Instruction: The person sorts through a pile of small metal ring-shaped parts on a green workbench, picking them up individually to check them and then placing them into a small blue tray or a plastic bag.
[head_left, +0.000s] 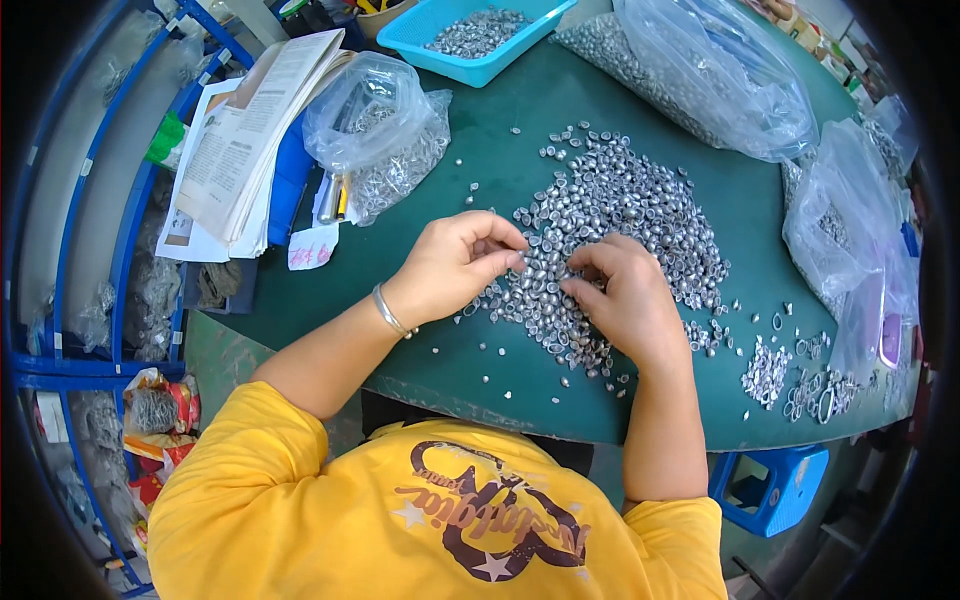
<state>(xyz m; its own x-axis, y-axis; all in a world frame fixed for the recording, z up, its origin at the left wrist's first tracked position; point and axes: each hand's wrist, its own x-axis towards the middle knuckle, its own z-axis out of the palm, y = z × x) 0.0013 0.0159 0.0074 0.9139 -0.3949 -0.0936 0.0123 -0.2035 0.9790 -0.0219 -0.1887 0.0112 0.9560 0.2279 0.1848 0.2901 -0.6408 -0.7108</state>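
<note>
A broad heap of small silvery metal pieces (625,205), rounded and hollow like little cups, spreads over the green table. At its left edge my left hand (455,262), a silver bangle on the wrist, has thumb and forefinger brought together. What lies between those fingertips is too small to name. Over the near middle of the heap, my right hand (628,295) is bent, its thumb and forefinger close together among the pieces. Whether it grips one is hidden. A few loose pieces are scattered near the front edge.
Behind the heap stand a blue basket (470,65) of metal pieces and a large filled plastic bag (715,75). Another bag (375,130) and papers (245,140) lie left. Small piles of metal parts (765,372) and a bag (840,215) are right; a blue stool (770,490) is below.
</note>
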